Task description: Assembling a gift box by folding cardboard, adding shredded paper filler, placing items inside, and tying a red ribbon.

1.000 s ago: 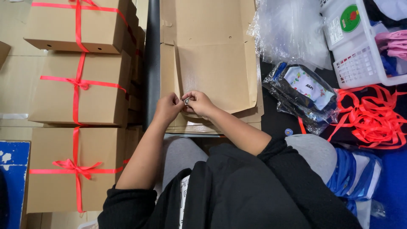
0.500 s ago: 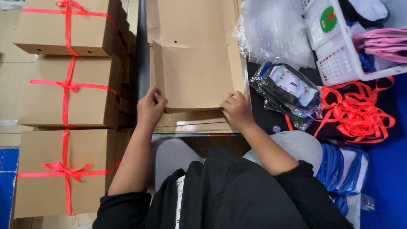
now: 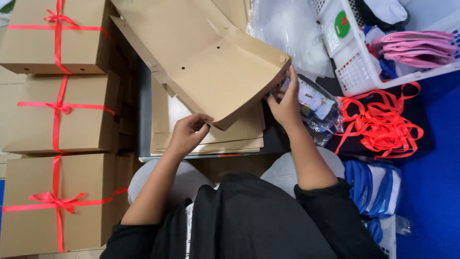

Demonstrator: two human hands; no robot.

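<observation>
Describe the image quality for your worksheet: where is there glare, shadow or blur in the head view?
Head view: even light and mostly sharp; glare on the clear plastic bag; a dark shadow under the lifted cardboard sheet; slight softness on the right hand; the left hand is crisp.

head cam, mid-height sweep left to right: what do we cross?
Ribbon-tied cardboard box → left hand → folded cardboard sheet held by both hands → right hand → clear packet with printed contents → loose pile of red ribbon → blue surface.
</observation>
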